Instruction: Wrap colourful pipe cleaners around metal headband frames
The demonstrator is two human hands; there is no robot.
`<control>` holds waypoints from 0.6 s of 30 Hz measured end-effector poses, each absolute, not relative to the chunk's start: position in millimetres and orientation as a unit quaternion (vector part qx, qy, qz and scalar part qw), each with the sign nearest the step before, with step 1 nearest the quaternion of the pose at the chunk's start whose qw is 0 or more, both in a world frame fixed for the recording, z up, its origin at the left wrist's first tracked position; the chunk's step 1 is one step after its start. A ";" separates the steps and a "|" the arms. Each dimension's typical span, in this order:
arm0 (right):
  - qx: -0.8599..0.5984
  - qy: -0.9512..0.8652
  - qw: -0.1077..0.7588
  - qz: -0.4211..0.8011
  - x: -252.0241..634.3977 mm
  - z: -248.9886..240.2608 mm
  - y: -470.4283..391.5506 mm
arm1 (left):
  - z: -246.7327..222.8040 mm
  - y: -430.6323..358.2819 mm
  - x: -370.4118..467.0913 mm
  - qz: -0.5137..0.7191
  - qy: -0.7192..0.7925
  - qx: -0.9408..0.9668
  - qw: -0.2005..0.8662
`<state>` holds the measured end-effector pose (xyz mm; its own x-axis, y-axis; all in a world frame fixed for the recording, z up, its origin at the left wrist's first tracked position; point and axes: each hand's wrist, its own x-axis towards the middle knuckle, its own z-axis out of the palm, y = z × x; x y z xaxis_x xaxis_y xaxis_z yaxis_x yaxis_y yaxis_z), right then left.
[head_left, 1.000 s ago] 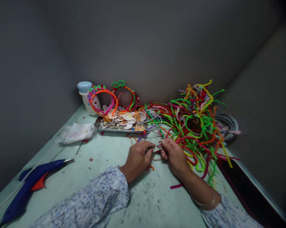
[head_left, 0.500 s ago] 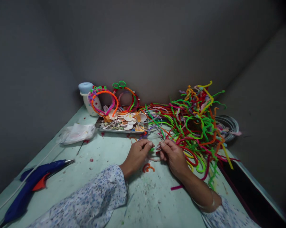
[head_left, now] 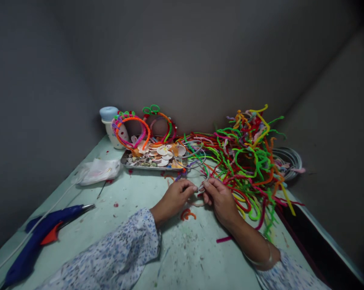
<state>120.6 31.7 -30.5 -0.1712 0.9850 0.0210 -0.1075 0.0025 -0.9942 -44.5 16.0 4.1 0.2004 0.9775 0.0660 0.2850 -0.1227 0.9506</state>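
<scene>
Left hand: the left hand [head_left: 172, 198] is bending its fingers with thumb and forefinger close together, just beside the wire; whether it is gripping it, I cannot tell.
Right hand: the right hand [head_left: 221, 200] is pinching the grey wire [head_left: 201, 187] between thumb and fingers.
Wire: it is running between the two hands above the table [head_left: 133, 193].
Below the hands: orange curled pieces [head_left: 194, 215] are lying on the table.
Behind the hands: a metal tray [head_left: 154, 168] is holding shells [head_left: 162, 150]; fuzzy headbands [head_left: 133, 118] are standing at its back.
Right side: a tangled heap of colourful pipe cleaners [head_left: 250, 125] is spreading beside a wire coil [head_left: 297, 159].
Left side: a blue glue gun [head_left: 50, 218] is lying near a plastic bag [head_left: 101, 170]; a blue-lidded container [head_left: 112, 135] is standing behind.
</scene>
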 end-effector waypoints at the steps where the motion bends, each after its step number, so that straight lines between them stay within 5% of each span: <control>1: -0.424 -0.518 0.484 0.564 120.4 -30.9 32.2 | 2.3 16.2 -44.3 0.387 0.497 0.647 0.429; 9: -0.421 -0.513 0.482 0.573 119.2 -31.1 33.0 | -11.4 14.4 -41.7 0.359 0.522 0.732 0.250; 18: -0.389 -0.441 0.537 0.605 118.7 -25.1 33.8 | -5.1 15.0 -52.4 0.514 0.502 0.576 0.389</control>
<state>118.7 33.8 -25.1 -0.1208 0.9927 0.0019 -0.3067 -0.0355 -0.9511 -52.4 15.0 -5.1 -0.0339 0.9789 0.2016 0.1785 -0.1926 0.9649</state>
